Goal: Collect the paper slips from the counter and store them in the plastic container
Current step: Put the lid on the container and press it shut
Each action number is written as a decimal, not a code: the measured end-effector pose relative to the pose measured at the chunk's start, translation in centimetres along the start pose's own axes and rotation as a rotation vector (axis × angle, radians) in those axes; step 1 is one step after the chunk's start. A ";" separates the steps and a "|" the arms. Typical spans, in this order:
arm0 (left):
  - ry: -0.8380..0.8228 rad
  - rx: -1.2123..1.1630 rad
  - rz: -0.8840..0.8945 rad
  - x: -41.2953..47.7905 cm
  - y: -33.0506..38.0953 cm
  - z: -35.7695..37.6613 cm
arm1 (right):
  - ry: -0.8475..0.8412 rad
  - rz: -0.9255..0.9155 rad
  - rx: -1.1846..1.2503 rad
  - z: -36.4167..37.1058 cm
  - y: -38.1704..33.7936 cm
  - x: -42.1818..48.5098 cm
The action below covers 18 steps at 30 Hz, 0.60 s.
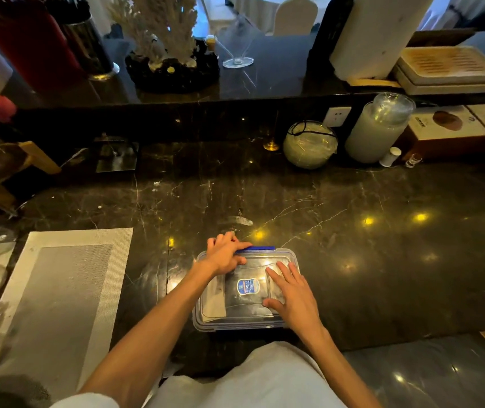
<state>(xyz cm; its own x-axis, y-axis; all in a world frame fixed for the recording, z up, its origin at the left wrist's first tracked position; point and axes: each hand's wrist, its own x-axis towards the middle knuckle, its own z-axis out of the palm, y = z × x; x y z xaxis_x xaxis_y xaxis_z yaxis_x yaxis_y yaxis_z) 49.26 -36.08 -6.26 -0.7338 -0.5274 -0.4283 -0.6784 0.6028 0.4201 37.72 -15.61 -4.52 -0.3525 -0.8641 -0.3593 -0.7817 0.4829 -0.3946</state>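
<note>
Pressing down on the clear lid of a plastic container at the near edge of a dark marble counter: right hand flat, fingers spread, palm on the lid's right half, grasping nothing; left hand curled over the far left corner, fingertips on a blue latch along the far rim. Holding pale paper slips inside, seen through the clear wall on the left side, beneath a blue label at the lid's centre. Lying to the left, well apart from the container, a woven grey placemat with a pale border. Standing farther back on the right against the counter's raised back: a round glass bowl with a black cord draped over it, a tall frosted jar beside a white wall socket, and cardboard boxes at the far right. Resting on the higher shelf beyond: a white coral ornament in a dark basket, a stemmed glass, and stacked beige trays.
</note>
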 end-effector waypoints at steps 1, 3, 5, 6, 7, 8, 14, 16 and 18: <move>0.010 0.000 -0.005 0.0 0.1 0.0 | -0.001 -0.001 -0.002 0.0 0.0 0.0; 0.030 -0.007 -0.013 0.1 0.3 0.1 | -0.003 -0.002 -0.001 -0.1 0.0 0.0; 0.043 -0.007 -0.016 0.3 0.5 0.0 | -0.004 -0.004 -0.006 -0.1 0.0 -0.1; 0.046 -0.006 -0.020 0.4 0.6 0.0 | -0.002 -0.006 -0.006 -0.1 0.0 -0.1; 0.045 -0.006 -0.023 0.5 0.7 -0.1 | 0.001 -0.006 -0.002 -0.2 0.0 -0.1; 0.048 -0.004 -0.025 0.5 0.8 -0.1 | 0.003 -0.004 0.003 -0.2 -0.1 -0.1; 0.105 0.047 -0.016 -0.1 1.4 0.2 | 0.020 -0.004 0.033 0.1 0.0 -0.2; 0.147 0.088 0.003 -1.1 1.8 0.4 | 0.023 -0.016 0.028 0.1 0.2 -0.1; 0.269 0.094 0.046 -3.0 2.1 1.2 | 0.018 -0.050 0.048 0.0 0.6 0.0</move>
<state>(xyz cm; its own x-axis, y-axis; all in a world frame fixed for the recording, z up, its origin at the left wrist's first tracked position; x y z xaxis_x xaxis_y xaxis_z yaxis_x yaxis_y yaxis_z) 50.12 -32.50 -5.06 -0.7557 -0.6304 -0.1779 -0.6469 0.6759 0.3530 37.28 -15.31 -4.74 -0.3230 -0.8895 -0.3233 -0.7729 0.4450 -0.4522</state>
